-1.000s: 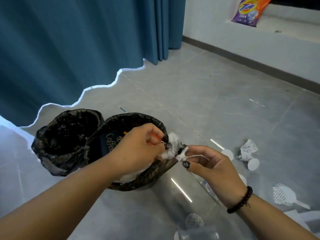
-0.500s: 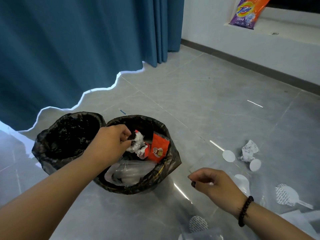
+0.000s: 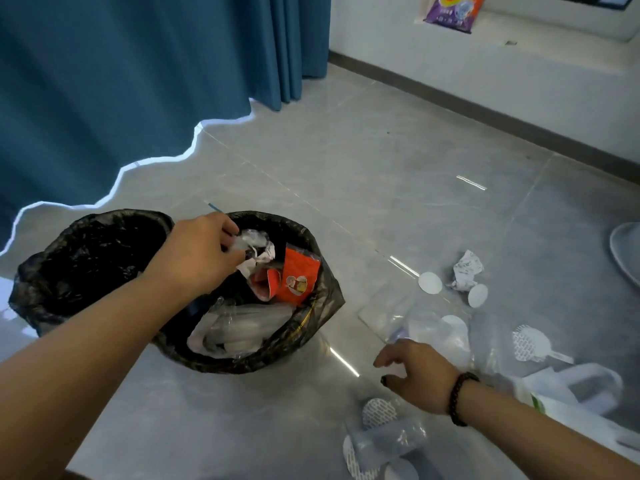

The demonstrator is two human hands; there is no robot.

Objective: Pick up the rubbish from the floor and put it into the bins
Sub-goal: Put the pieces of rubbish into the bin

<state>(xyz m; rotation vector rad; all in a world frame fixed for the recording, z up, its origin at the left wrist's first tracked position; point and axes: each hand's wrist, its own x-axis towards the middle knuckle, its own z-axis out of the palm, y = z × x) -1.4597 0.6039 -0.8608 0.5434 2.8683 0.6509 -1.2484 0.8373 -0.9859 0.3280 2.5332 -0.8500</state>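
Note:
Two bins with black liners stand side by side: a left bin (image 3: 86, 258) and a right bin (image 3: 313, 327). My left hand (image 3: 204, 251) is over the right bin, pinching a crumpled white wrapper (image 3: 254, 242) above a red packet (image 3: 298, 278) and clear plastic bags (image 3: 239, 327) inside. My right hand (image 3: 419, 375), with a dark bead bracelet, hovers low over the floor with fingers loosely apart and nothing in it. Near it lie a clear plastic sheet (image 3: 408, 317), a clear cup (image 3: 388, 441) and a perforated round lid (image 3: 379, 412).
More rubbish lies to the right: a crumpled paper ball (image 3: 465, 270), white discs (image 3: 430, 283), a lid with a tab (image 3: 530, 342) and a white plastic bag (image 3: 571, 393). A blue curtain (image 3: 138, 81) hangs behind the bins. A detergent bag (image 3: 453, 10) sits on the ledge.
My left hand carried the white wrapper from the right bin's rim to over its inside. My right hand let go, pulled back and dropped toward the floor, fingers opening.

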